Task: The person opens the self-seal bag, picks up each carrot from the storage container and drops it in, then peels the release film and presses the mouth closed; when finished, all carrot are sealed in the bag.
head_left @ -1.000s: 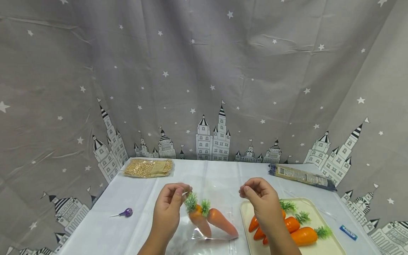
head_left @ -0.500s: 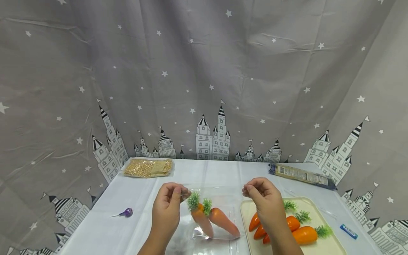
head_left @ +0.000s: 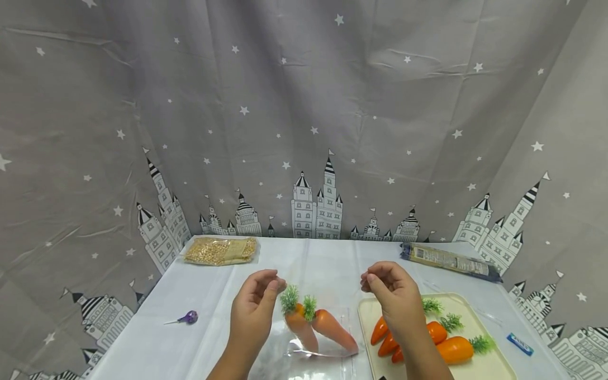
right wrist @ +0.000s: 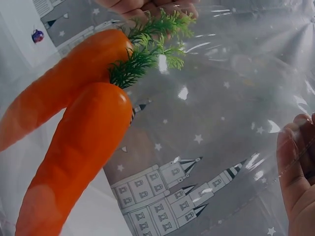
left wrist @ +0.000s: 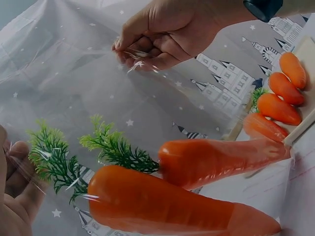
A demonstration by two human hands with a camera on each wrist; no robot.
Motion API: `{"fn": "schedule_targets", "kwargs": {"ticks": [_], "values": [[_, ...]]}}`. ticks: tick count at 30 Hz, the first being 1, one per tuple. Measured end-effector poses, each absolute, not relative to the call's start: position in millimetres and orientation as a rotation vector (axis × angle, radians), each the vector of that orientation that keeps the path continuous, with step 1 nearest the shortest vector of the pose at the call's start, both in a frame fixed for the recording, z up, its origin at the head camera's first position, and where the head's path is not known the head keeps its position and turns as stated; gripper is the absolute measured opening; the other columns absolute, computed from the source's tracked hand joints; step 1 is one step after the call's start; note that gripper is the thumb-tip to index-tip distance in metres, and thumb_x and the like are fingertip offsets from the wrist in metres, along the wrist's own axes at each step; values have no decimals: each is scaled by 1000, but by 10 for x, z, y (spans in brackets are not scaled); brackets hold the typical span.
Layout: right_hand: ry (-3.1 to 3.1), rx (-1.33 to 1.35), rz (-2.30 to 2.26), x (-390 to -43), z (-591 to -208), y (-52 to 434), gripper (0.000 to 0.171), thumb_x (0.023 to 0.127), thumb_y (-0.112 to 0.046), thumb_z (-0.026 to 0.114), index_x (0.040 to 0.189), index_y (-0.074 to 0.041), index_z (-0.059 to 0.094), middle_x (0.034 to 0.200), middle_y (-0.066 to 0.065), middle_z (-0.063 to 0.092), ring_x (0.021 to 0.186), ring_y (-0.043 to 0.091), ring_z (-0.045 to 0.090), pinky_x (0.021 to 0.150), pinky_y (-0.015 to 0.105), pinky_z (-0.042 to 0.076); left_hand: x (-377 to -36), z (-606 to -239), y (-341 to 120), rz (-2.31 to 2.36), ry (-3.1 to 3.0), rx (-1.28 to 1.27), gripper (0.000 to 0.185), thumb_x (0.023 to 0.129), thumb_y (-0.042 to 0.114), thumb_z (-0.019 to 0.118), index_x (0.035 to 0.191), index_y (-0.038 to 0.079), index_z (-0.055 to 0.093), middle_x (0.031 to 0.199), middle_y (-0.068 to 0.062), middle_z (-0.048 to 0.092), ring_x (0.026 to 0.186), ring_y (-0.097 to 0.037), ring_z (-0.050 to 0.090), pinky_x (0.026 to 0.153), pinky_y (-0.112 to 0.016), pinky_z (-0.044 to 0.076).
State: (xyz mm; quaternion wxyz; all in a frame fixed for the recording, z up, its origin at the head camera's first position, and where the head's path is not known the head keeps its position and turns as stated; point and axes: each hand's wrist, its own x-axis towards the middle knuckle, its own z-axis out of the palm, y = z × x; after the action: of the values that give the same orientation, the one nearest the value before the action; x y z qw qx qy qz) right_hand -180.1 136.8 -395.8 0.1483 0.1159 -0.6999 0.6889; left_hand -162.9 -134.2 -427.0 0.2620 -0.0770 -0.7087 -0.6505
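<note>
A clear plastic bag [head_left: 350, 322] hangs between my two hands with two orange carrots inside, a left carrot [head_left: 302, 331] and a right carrot [head_left: 335, 333]. Both have feathery green tops that point up; their tips lie low in the bag. My left hand [head_left: 253, 310] pinches the bag's upper left edge, its thumb near the fingertips. At the upper right, my right hand [head_left: 396, 300] holds the other edge; in the left wrist view its thumb and fingers pinch the film [left wrist: 140, 58]. The left wrist view cuts off most of the left hand [left wrist: 19, 196].
A cream tray [head_left: 489, 364] with several more carrots [head_left: 453, 350] lies under the right forearm. A purple lollipop [head_left: 190, 317] lies at left, a bag of yellow kernels [head_left: 220, 250] behind it. Long dark package [head_left: 451, 262] and small blue packet [head_left: 520, 345] are at right.
My right hand has shifted slightly right, stretching the bag's top wider. The carrots have moved a little right with the bag. The left thumb has tilted toward the right.
</note>
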Motion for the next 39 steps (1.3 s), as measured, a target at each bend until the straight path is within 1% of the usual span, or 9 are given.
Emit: {"fn": "schedule_targets", "kwargs": {"ticks": [5,10,15,18,22,28,35,37,39], "values": [[-2000,331,1967,-1817,-3964,1388,6,101,4,63,107,5,63,97,11,70,87,19,72,82,29,64,-1630,-4255,-1355,-1718,-1945,-134,7,102,16,70,107,11,70,95,0,75,91,-15,73,79,-22,58],[-1974,358,1963,-1850,-3986,1422,7,101,3,63,107,6,65,98,8,71,88,17,72,81,30,64,-1637,-4247,-1382,-1708,-1945,-143,5,100,16,71,104,14,70,93,1,75,85,-17,70,67,-24,53],[-1960,471,1926,-1873,-4027,1475,9,103,2,61,104,6,69,99,6,71,87,15,72,82,29,64,-1663,-4241,-1393,-1730,-1924,-138,9,98,12,73,107,11,73,94,-2,76,87,-15,72,70,-22,56],[-1932,575,1900,-1894,-4059,1517,12,102,6,58,104,6,70,101,6,72,88,14,72,83,28,63,-1680,-4254,-1402,-1739,-1888,-169,10,96,3,73,104,10,75,94,-2,77,86,-14,72,70,-21,57],[-1883,731,1881,-1928,-4088,1571,12,101,11,57,101,7,68,105,5,72,93,13,72,84,28,63,-1707,-4285,-1431,-1747,-1829,-287,19,93,-12,67,99,5,74,95,0,75,89,-10,70,70,-20,57],[-1923,841,1801,-1951,-4079,1638,15,101,11,56,95,3,68,107,7,71,102,14,70,88,26,61,-1758,-4334,-1496,-1722,-1783,-536,27,92,-22,58,100,0,72,101,-5,73,99,-12,69,85,-20,58],[-2079,800,1616,-1925,-4010,1697,33,103,12,49,96,-8,73,107,9,71,99,12,70,88,22,60,-1791,-4329,-1552,-1677,-1822,-692,29,94,-22,55,100,1,72,102,-15,69,103,-12,67,94,-22,57],[-2086,803,1607,-1915,-3992,1697,31,102,12,50,97,-7,73,105,11,71,96,13,70,86,22,60,-1781,-4317,-1562,-1677,-1843,-711,29,95,-20,54,100,2,72,104,-14,68,105,-12,66,96,-21,56],[-2102,785,1603,-1909,-3980,1686,23,101,10,57,97,-7,72,104,12,70,94,12,69,83,22,61,-1769,-4297,-1562,-1681,-1854,-727,28,96,-20,54,102,1,72,105,-15,67,104,-12,65,94,-20,56]]}}
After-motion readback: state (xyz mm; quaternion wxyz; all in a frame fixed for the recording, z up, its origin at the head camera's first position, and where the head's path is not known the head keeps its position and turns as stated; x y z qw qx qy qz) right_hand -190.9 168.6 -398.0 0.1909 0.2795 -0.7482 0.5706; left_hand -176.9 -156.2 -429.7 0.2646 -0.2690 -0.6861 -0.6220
